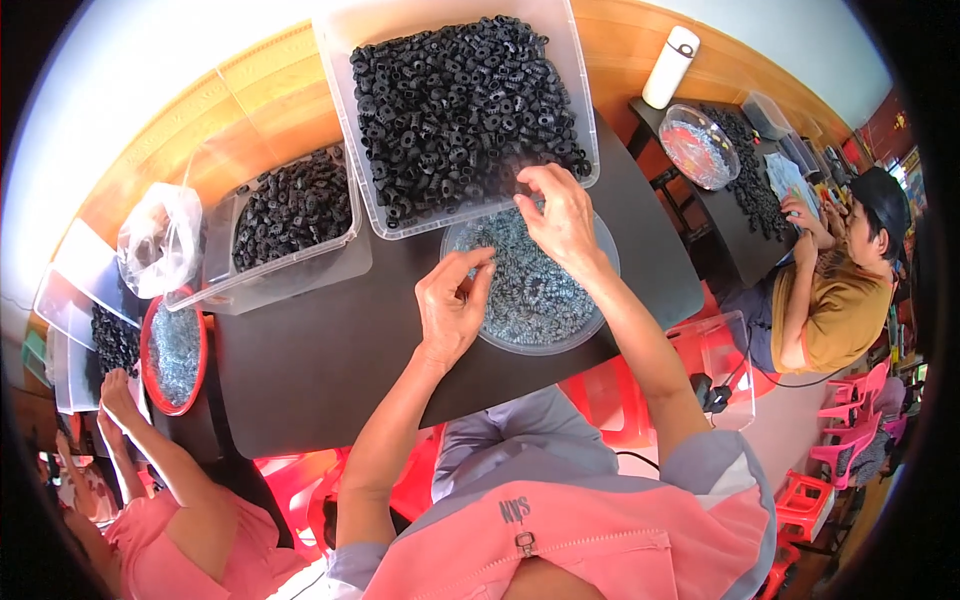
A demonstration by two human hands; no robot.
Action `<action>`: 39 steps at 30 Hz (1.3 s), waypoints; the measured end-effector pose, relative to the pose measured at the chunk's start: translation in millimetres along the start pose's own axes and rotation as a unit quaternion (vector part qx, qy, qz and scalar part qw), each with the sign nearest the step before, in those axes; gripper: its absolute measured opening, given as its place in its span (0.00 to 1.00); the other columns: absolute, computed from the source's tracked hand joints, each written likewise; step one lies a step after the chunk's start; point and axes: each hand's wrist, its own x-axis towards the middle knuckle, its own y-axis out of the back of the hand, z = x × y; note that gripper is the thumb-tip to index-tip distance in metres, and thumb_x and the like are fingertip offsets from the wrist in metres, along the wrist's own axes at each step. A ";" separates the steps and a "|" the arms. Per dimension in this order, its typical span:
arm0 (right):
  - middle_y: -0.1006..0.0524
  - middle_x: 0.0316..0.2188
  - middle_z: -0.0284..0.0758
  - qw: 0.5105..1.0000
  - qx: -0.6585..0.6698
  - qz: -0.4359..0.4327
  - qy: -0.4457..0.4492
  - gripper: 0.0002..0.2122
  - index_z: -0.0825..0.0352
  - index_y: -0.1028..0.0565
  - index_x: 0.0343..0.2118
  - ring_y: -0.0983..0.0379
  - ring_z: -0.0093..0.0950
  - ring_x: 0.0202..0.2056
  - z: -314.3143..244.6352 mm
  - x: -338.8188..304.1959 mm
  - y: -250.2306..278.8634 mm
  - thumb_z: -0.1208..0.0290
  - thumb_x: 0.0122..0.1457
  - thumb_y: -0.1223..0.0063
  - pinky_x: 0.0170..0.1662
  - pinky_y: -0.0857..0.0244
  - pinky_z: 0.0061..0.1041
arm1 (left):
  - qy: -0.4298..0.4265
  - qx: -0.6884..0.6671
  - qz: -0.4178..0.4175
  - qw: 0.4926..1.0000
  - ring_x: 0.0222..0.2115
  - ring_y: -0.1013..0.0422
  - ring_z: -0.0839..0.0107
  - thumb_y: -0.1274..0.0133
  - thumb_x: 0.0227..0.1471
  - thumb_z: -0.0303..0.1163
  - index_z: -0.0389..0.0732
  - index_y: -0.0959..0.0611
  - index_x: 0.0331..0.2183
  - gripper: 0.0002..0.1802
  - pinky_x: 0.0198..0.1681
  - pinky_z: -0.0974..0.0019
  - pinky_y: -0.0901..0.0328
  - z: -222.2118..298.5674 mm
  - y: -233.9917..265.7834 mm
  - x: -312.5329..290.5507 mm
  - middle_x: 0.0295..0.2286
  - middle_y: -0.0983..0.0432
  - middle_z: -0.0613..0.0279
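Note:
My left hand (455, 305) is closed in a pinch over the near left part of a round clear basin (604, 300); what lies between its fingertips is too small to make out. Many small silvery, spring-like pieces (545, 285) fill the basin. My right hand (560, 220) hovers at the near right edge of a large clear plastic bin (338, 110), thumb and forefinger apart with nothing visible between them. Heaped in that bin are small black hollow plastic parts (465, 110).
Left on the dark table (320, 370) stands a second clear bin (290, 285) of black parts, beside a plastic bag (160, 240) and a red-rimmed basin (172, 350). Another person (170, 500) sits at left. A person in a cap (835, 300) works at right, near a white flask (671, 68).

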 end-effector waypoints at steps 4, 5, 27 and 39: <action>0.27 0.27 0.33 0.957 0.284 -0.017 -0.064 0.13 0.67 0.28 0.35 0.28 0.24 0.29 -7.7 -17.3 9.8 0.83 0.45 0.42 0.34 0.31 0.21 | 0.033 -0.041 -0.021 0.998 0.15 0.39 0.82 0.44 0.46 0.21 0.38 0.20 0.36 0.11 0.18 0.76 0.42 -5.1 0.6 -3.5 0.23 0.26 0.63; 0.27 0.27 0.32 0.933 0.346 -0.031 -0.095 0.12 0.68 0.28 0.34 0.27 0.23 0.31 -11.6 -23.7 12.7 0.83 0.45 0.42 0.35 0.30 0.21 | 0.068 -0.079 -0.035 0.994 0.16 0.38 0.83 0.44 0.46 0.21 0.37 0.20 0.37 0.12 0.18 0.77 0.40 -6.7 0.8 -3.7 0.25 0.25 0.63; 0.29 0.22 0.33 0.986 0.101 -0.121 -0.058 0.06 0.67 0.24 0.26 0.30 0.27 0.23 4.5 -74.9 29.6 0.84 0.44 0.44 0.25 0.36 0.23 | 0.237 -0.364 -0.071 0.898 0.23 0.27 0.76 0.45 0.49 0.23 0.34 0.20 0.34 0.08 0.27 0.74 0.31 -16.6 8.9 5.8 0.27 0.23 0.60; 0.29 0.24 0.36 0.984 0.018 -0.173 -0.028 0.04 0.67 0.25 0.26 0.29 0.37 0.30 5.3 -60.9 9.9 0.79 0.45 0.45 0.33 0.35 0.34 | 0.243 -0.377 -0.078 0.890 0.23 0.27 0.76 0.44 0.48 0.23 0.34 0.20 0.35 0.08 0.26 0.74 0.31 -18.9 8.9 3.9 0.27 0.22 0.58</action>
